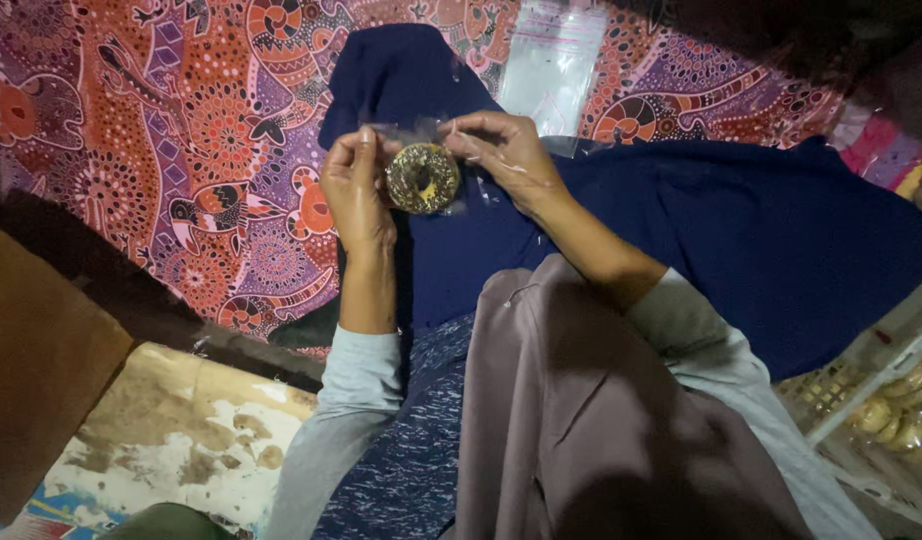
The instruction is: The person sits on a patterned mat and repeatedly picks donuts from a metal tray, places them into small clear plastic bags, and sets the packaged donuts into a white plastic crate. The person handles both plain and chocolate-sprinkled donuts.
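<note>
Clear plastic bag (pixel 431 160), sprinkled doughnut (pixel 422 178) inside, both hands

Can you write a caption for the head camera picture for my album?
Two hands, left hand and right hand, hold a sprinkled doughnut in a clear plastic bag over a patterned cloth.

gold-speckled dark ring (pixel 422 178), navy cloth (pixel 741 240)

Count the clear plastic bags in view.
2. One bag is held by both the left hand and right hand, around a ring-shaped pastry. The other bag lies on the patterned cloth. More may be hidden.
</note>
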